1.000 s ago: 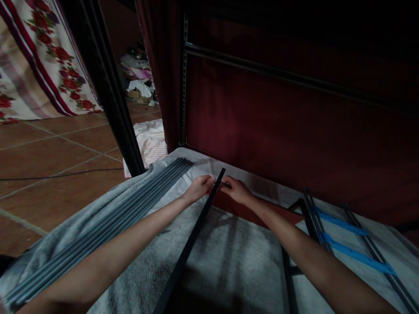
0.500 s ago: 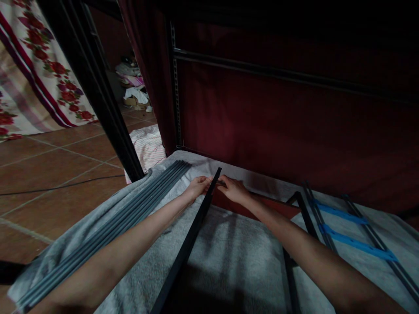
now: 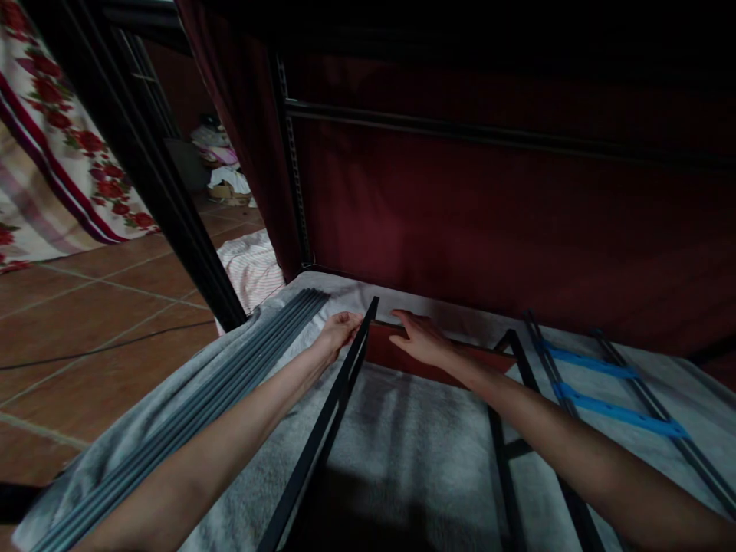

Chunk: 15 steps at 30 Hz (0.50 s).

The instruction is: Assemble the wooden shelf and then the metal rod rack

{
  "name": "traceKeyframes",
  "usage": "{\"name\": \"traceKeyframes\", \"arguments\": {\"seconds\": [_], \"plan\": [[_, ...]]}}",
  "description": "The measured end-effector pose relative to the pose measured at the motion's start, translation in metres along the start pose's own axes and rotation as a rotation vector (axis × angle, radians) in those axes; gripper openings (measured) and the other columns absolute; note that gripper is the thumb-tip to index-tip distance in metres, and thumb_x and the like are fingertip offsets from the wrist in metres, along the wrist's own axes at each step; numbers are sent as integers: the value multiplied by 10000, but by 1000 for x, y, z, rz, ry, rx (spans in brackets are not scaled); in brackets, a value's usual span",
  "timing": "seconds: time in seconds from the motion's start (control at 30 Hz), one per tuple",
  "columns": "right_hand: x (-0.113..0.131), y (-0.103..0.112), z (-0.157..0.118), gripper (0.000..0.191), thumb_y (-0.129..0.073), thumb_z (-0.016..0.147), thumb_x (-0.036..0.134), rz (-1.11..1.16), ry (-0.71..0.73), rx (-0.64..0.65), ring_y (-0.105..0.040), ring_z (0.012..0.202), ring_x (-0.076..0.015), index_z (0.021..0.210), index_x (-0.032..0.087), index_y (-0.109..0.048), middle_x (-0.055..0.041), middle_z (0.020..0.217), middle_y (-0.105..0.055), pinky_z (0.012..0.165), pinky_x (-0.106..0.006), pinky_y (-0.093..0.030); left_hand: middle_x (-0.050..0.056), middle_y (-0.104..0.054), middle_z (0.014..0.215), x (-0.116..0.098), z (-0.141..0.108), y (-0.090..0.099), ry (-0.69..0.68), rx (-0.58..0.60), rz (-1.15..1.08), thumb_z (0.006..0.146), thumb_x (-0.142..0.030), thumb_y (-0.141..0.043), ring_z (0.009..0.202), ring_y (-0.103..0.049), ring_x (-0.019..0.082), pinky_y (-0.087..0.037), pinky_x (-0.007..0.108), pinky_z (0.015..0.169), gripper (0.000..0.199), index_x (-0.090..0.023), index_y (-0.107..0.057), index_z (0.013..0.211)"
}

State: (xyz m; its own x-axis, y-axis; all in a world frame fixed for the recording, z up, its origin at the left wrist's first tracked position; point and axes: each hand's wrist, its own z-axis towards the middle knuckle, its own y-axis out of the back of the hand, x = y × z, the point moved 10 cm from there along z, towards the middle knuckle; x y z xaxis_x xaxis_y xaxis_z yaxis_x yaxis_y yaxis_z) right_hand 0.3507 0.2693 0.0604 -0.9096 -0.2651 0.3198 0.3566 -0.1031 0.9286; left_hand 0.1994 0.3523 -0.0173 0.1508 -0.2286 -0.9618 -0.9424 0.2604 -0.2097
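A black frame (image 3: 327, 423) stands on the grey blanket, with its long bar running from near me to a far corner. At that corner my left hand (image 3: 340, 333) is closed, thumb and fingers pinched against the bar's left side. Whatever sits in the pinch is too small to make out. On the other side of the bar my right hand (image 3: 424, 340) is open, thumb and fingers apart, with nothing in it. It hovers near a reddish-brown panel (image 3: 396, 351) that spans the far end between the bars.
Several grey rods (image 3: 230, 383) lie side by side on the blanket (image 3: 396, 437) at left. Dark rods with blue crosspieces (image 3: 621, 412) lie at right. A black post (image 3: 189, 245) rises at left, and a dark red curtain (image 3: 488, 215) hangs behind.
My right hand has let go of the bar's far corner and moved slightly right, its fingers opening. The left hand keeps its pinch there. The view has shifted a little.
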Motion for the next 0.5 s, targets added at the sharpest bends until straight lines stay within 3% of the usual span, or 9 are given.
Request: {"name": "traceKeyframes", "arguments": {"seconds": [0.13,0.23,0.3,0.4,0.5], "plan": [[-23,36,-35,513,-540,896,295,-17,-52,-29,-565,1244,-260,1386,163,-468,-141,1371,-586,1056,-417,-430,-13,-629,606,-7,0,-2,-25,-4,13,599,-271,-826,521,-541,93,-379,198,497,262,-161,-624,724],[-57,68,-74,490,-527,893,330,-44,-138,-100,-563,1248,-280,1363,194,-503,-135,1355,-598,1062,-448,-429,-4,-663,681,-9,-2,-1,-18,-14,14,646,-302,-793,566,-578,98,-424,203,536,257,-163,-632,790],[-86,84,-104,481,-504,896,353,-26,-212,-167,-565,1249,-280,1358,218,-511,-118,1349,-604,1059,-447,-437,-9,-634,630,-8,-3,1,-7,-28,27,685,-350,-770,517,-545,88,-405,201,506,254,-157,-614,745],[-123,97,-149,492,-495,890,420,2,-291,-279,-571,1239,-291,1337,218,-526,-124,1332,-607,1055,-455,-446,-18,-585,541,-8,-1,0,-8,-37,60,663,-289,-787,446,-484,73,-352,199,455,241,-153,-589,655],[-143,96,-183,522,-506,877,471,17,-327,-359,-553,1258,-303,1332,216,-517,-133,1339,-595,1061,-470,-443,-6,-643,612,-13,0,-2,-29,-36,71,616,-172,-797,518,-562,89,-408,199,510,198,-153,-622,708]]}}
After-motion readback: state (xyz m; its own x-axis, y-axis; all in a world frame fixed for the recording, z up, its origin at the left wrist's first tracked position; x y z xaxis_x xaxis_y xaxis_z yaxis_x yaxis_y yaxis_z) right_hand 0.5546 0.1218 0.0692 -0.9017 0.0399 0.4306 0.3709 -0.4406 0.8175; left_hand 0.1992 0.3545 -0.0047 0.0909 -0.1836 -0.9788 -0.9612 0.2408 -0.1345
